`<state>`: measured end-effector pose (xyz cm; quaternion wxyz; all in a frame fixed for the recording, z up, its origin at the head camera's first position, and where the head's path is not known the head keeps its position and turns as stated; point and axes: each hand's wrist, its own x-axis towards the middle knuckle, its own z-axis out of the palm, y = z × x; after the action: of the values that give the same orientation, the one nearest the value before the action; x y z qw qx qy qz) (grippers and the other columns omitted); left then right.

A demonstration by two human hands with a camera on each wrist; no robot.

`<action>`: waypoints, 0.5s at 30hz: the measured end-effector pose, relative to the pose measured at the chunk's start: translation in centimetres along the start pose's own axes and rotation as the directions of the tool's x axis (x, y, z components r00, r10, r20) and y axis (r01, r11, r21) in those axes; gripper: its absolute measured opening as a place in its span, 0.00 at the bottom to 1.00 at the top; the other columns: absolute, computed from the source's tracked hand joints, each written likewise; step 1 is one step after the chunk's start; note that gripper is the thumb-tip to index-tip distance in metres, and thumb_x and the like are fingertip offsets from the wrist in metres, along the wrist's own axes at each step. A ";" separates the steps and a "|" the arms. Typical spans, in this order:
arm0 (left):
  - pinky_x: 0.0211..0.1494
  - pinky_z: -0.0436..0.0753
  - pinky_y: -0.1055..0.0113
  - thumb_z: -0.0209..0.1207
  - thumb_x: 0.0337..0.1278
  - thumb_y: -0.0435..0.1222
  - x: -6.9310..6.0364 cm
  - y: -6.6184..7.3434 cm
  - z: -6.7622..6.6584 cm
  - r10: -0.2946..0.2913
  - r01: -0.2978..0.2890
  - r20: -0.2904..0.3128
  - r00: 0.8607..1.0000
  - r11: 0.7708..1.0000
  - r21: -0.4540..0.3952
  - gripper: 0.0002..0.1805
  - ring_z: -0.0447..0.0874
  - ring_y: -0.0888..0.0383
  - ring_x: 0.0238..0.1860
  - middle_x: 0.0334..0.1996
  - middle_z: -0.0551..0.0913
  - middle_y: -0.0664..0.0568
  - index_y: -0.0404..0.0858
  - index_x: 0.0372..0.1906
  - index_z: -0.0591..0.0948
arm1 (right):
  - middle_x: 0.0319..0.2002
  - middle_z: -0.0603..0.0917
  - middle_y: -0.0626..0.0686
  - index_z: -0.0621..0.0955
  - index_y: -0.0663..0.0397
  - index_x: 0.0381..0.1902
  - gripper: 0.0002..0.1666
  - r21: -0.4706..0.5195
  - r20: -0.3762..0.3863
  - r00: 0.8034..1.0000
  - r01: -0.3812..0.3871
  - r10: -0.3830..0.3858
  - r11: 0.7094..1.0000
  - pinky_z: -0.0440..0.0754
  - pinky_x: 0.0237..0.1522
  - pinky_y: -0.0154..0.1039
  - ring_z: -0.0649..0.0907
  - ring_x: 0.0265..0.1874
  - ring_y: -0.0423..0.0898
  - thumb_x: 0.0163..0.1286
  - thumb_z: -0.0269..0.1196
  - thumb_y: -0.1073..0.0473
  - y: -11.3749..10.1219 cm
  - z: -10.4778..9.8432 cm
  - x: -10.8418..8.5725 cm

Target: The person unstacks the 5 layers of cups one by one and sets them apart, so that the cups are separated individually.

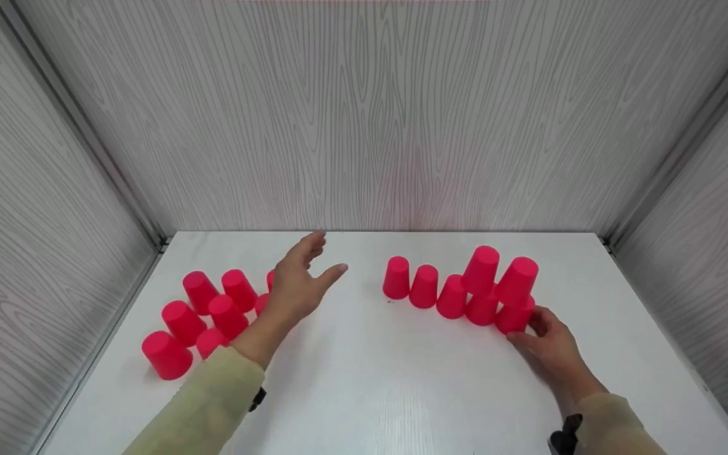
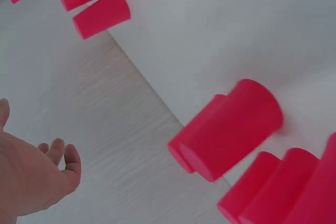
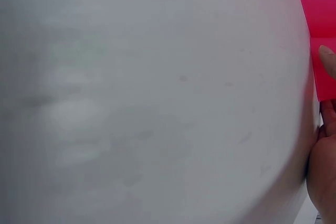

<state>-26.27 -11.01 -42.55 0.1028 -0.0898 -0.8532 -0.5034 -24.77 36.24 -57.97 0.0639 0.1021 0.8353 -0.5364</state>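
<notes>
Several plain red cups stand upside down in a slanting row on the right of the white table. The right hand (image 1: 553, 347) holds the cup at the row's near right end (image 1: 513, 316), thumb on its front and fingers behind. On top of this end of the row stand two more cups, the left one (image 1: 481, 270) and the right one (image 1: 518, 280). Raised over the table left of centre, the left hand (image 1: 297, 284) holds nothing, its fingers spread from the thumb. Behind and beside it stands a second group of upside-down red cups (image 1: 228, 317), partly hidden by the arm.
Grey wood-grain panels close off the back (image 1: 364, 126), the left (image 1: 42, 240) and the right (image 1: 705, 265). The white tabletop (image 1: 402, 385) runs between the two cup groups. In the left wrist view, a cup (image 2: 231, 129) stands close beyond the left hand.
</notes>
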 end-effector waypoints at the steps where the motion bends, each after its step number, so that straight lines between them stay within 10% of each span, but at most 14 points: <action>1: 0.75 0.75 0.54 0.72 0.66 0.40 0.5 0.7 0.7 0.014 -0.014 0.013 1.000 1.000 -0.003 0.40 0.75 0.49 0.73 0.72 0.76 0.46 0.41 0.79 0.69 | 0.78 0.66 0.59 0.60 0.49 0.83 0.58 0.000 -0.004 1.000 -0.001 0.001 1.000 0.75 0.71 0.55 0.63 0.79 0.63 0.64 0.78 0.43 0.0 0.0 0.0; 8: 0.73 0.76 0.59 0.72 0.67 0.39 3.5 4.7 6.2 0.135 -0.125 0.114 0.984 0.988 -0.090 0.38 0.77 0.50 0.71 0.71 0.77 0.48 0.41 0.78 0.70 | 0.79 0.66 0.58 0.59 0.48 0.83 0.59 0.007 -0.013 1.000 -0.003 0.004 1.000 0.75 0.72 0.54 0.63 0.79 0.62 0.64 0.78 0.44 -0.2 0.1 0.0; 15: 0.66 0.81 0.68 0.72 0.66 0.41 5.1 7.3 12.0 0.109 -0.083 0.199 0.974 0.987 -0.134 0.40 0.76 0.54 0.71 0.71 0.77 0.51 0.45 0.79 0.70 | 0.78 0.67 0.56 0.60 0.47 0.83 0.59 0.033 -0.010 1.000 -0.015 0.016 0.999 0.79 0.68 0.51 0.64 0.79 0.61 0.62 0.80 0.44 -0.1 0.1 0.1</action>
<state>-30.31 3.21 -40.71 0.0322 -0.1889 -0.8207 -0.5382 -24.83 36.15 -57.95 0.0620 0.1124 0.8260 -0.5489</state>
